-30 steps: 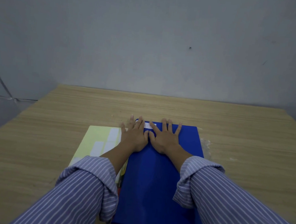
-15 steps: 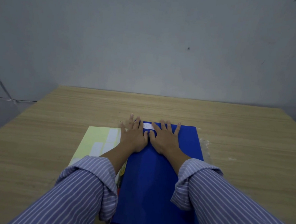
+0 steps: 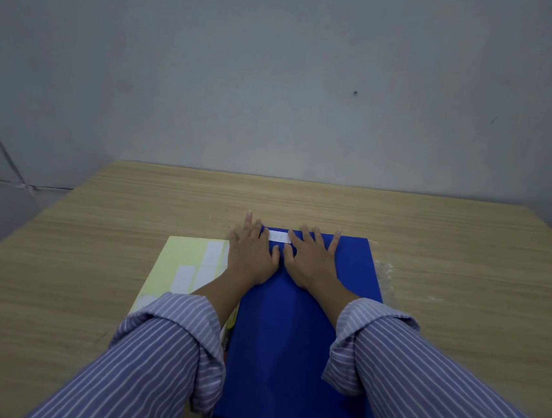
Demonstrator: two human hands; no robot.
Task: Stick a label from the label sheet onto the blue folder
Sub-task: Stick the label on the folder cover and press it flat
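Observation:
The blue folder (image 3: 292, 338) lies flat on the wooden table (image 3: 447, 276), its long side running away from me. A small white label (image 3: 279, 236) with faint writing sits near the folder's far edge. My left hand (image 3: 253, 250) and my right hand (image 3: 313, 259) lie flat with fingers spread on either side of the label, palms down on the folder, and the index fingers cover the label's ends. The pale yellow label sheet (image 3: 188, 264) with several white labels lies to the left of the folder, partly under my left forearm.
A crumpled bit of clear plastic (image 3: 384, 276) lies at the folder's right edge. A yellow and red object (image 3: 230, 325) shows between the sheet and the folder, mostly hidden. A grey wall rises behind the table's far edge.
Both hands have spread slightly apart along the label, left hand to the left and right hand to the right, showing more of the label between them.

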